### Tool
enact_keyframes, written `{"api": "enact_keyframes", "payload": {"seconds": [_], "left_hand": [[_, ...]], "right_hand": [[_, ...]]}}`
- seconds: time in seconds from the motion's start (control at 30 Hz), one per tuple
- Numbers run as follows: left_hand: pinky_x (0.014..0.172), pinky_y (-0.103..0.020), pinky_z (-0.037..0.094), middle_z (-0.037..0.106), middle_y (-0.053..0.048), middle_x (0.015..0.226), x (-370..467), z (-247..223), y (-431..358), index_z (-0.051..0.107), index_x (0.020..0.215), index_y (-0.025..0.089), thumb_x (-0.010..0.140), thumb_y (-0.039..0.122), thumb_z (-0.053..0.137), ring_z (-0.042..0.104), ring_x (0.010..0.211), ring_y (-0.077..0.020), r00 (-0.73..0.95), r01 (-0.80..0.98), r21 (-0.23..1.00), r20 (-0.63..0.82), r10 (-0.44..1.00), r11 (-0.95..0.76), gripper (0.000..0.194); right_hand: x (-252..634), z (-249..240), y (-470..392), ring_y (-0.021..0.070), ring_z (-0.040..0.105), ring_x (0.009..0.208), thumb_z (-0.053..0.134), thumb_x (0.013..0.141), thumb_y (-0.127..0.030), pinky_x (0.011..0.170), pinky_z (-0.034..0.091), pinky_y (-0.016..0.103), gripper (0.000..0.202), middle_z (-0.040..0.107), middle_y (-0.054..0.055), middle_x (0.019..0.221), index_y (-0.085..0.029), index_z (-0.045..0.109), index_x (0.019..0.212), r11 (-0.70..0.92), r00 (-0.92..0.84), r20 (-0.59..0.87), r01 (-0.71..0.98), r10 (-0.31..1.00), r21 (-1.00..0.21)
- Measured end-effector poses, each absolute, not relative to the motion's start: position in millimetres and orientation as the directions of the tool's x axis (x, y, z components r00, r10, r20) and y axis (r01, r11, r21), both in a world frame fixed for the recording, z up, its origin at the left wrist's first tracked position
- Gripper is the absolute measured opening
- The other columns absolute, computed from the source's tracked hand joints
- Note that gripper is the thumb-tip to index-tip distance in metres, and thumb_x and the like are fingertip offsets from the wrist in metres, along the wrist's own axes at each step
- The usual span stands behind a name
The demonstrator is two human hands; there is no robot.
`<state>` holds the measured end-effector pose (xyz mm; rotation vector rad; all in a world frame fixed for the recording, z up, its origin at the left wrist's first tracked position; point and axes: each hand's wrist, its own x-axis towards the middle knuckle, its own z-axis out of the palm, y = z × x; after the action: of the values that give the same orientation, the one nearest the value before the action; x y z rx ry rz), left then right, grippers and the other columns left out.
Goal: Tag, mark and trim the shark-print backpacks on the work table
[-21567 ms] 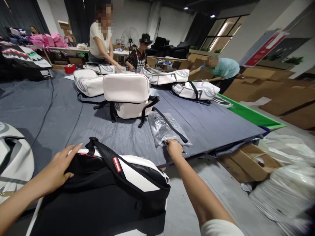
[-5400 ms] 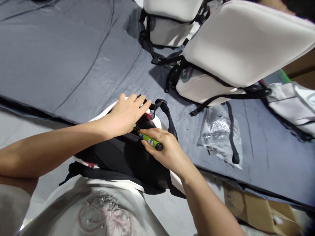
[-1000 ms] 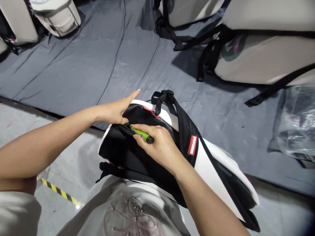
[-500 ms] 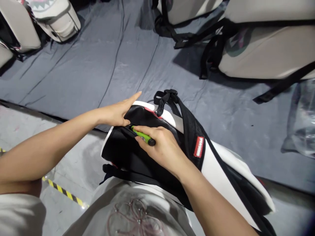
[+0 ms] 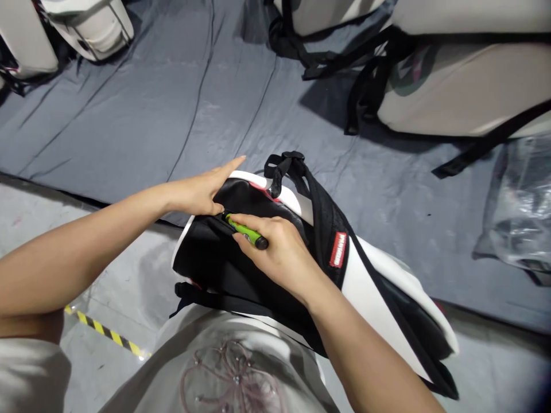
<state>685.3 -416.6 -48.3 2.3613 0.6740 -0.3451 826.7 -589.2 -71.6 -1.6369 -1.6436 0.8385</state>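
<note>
A black and white backpack (image 5: 200,255) lies on its side against my front, partly over the edge of the grey-covered surface. My left hand (image 5: 202,192) grips its left end, the thumb pressing the black panel and one finger stretched out past the white rim. The other fingertips are hidden. My right hand (image 5: 278,249) is closed around a green marker pen (image 5: 247,232) with a black end. The pen's dark tip meets the black panel beside my left thumb. A black strap with a red label (image 5: 338,250) crosses the bag to the right of my right hand.
Pale backpacks (image 5: 447,97) with black straps lie at the far right. More pale bags (image 5: 101,31) stand at the far left. Clear plastic wrapping (image 5: 520,212) sits at the right. A grey sheet (image 5: 142,115) covers the surface; yellow-black tape (image 5: 105,332) marks the floor.
The view has shifted slightly, so the backpack and both hands appear a little further left and up. Both hands keep their holds, with the pen's tip at about the same spot.
</note>
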Motion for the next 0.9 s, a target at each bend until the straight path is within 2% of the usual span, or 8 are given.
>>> {"api": "enact_keyframes", "payload": {"seconds": [0.2,0.4,0.53,0.7,0.9], "left_hand": [[0.121,-0.039,0.027,0.009,-0.009,0.168,685.2,-48.3,-416.5,-0.006,0.159,0.026,0.073,0.023,0.064,0.021,0.152,-0.0288,0.824,0.564,0.508,-0.405,0.397,-0.651,0.111],[0.122,-0.039,0.024,0.002,-0.009,0.169,684.8,-44.7,-418.2,-0.006,0.159,0.024,0.075,0.022,0.062,0.016,0.153,-0.0288,0.816,0.572,0.516,-0.433,0.382,-0.637,0.108],[0.122,-0.043,0.024,0.009,-0.008,0.168,683.8,-47.0,-417.3,-0.002,0.159,0.026,0.077,0.024,0.062,0.018,0.153,-0.029,0.824,0.563,0.519,-0.411,0.39,-0.643,0.104],[0.121,-0.044,0.028,0.015,-0.011,0.167,686.1,-47.0,-419.8,0.0,0.16,0.023,0.074,0.02,0.062,0.025,0.151,-0.0294,0.8,0.596,0.491,-0.433,0.416,-0.635,0.105],[0.123,-0.044,0.025,0.011,-0.008,0.168,684.5,-51.2,-420.7,0.0,0.159,0.024,0.076,0.021,0.062,0.017,0.153,-0.0277,0.803,0.594,0.514,-0.424,0.418,-0.619,0.104]], "right_hand": [[831.4,-66.7,-593.1,0.0228,0.073,0.09,0.064,0.091,-0.022,0.085,0.055,0.035,0.03,0.078,0.005,0.103,-0.023,0.072,0.12,-0.025,-0.002,-0.032,0.599,0.999,-0.8],[829.0,-68.3,-592.8,0.0215,0.073,0.097,0.064,0.092,-0.023,0.089,0.054,0.033,0.031,0.077,0.003,0.106,-0.025,0.07,0.122,-0.009,0.004,-0.009,0.579,1.0,-0.815],[824.2,-68.4,-591.6,0.0212,0.073,0.093,0.064,0.092,-0.023,0.09,0.053,0.036,0.031,0.078,0.003,0.105,-0.026,0.07,0.122,-0.018,0.018,-0.009,0.612,1.0,-0.791],[826.9,-69.1,-593.9,0.0212,0.073,0.09,0.063,0.092,-0.024,0.088,0.053,0.036,0.03,0.078,0.003,0.105,-0.025,0.07,0.122,-0.022,0.028,-0.007,0.595,1.0,-0.803],[827.5,-70.4,-589.4,0.0228,0.074,0.092,0.065,0.09,-0.02,0.087,0.054,0.036,0.032,0.078,0.003,0.107,-0.023,0.071,0.12,-0.024,0.034,-0.005,0.574,0.999,-0.819]]}}
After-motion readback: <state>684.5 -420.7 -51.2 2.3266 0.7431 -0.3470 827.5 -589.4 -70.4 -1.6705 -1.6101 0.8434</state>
